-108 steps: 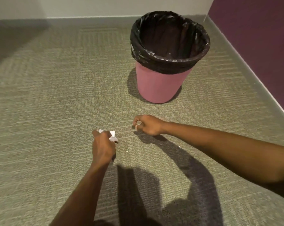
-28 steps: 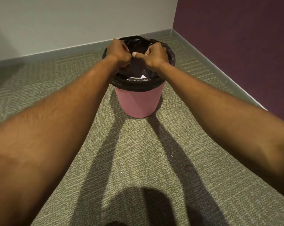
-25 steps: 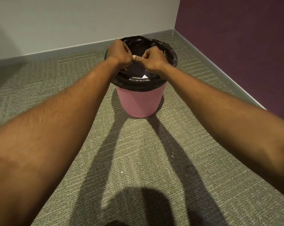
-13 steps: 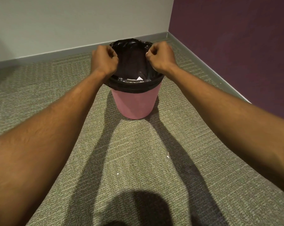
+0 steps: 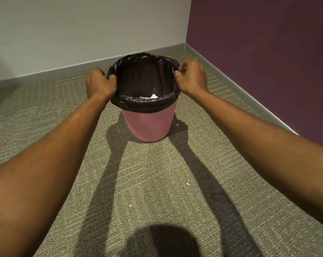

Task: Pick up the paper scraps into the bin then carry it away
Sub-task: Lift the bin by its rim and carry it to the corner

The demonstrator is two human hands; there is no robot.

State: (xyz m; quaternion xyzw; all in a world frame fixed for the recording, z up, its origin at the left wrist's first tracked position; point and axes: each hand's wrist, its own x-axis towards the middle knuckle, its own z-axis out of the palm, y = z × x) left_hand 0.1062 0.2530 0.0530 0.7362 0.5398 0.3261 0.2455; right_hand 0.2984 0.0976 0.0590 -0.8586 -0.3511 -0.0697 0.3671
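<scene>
Pink bin (image 5: 147, 125), paper scraps (image 5: 151, 96) inside. Left hand (image 5: 98, 84) and right hand (image 5: 192, 77) pinch black liner (image 5: 144, 104) at rim. Carry step; next likely a level lift.

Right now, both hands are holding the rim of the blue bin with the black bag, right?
No, the bin is pink, not blue; the head view shows it. The left hand and right hand do hold its rim, over the black bag.

Both hands, the left hand (image 5: 99, 84) and right hand (image 5: 192, 77), have parted from mid-bin to grip opposite sides of the bin (image 5: 147, 125) rim.
</scene>
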